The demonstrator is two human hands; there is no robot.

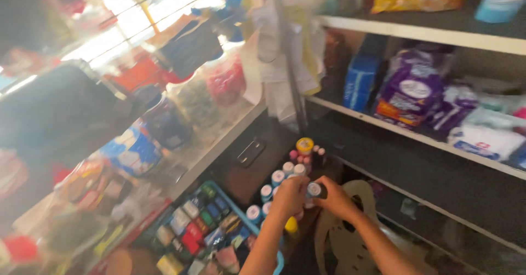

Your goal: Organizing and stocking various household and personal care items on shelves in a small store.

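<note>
Head view, tilted and partly blurred, looks down into a narrow gap between a glass-topped counter (219, 138) on the left and dark shelves (416, 138) on the right. Both hands meet low in the middle of the frame: the left hand (289, 195) and the right hand (335, 198) close their fingers together around one small bottle with a pale blue cap (313, 189), the cap showing between the fingertips. Just behind and to the left of the hands stands a tight cluster of like small bottles (274, 184), caps up, with a yellow-lidded jar (304, 145) at the far end and a few pink-capped ones beside it. These stand on a dark low surface whose edge is hard to trace. Left of the left forearm lies a blue tray (247, 220) packed with small coloured packets, its rim close to the wrist. Under the right forearm sits the pale back of a plastic chair (350, 242), filling much of the floor space. The white front edge of the shelves runs diagonally to the right, holding a purple packet (411, 89) and white wrapped packs (482, 141). Open room is scant: a slim dark strip between counter edge and shelf edge.
</note>
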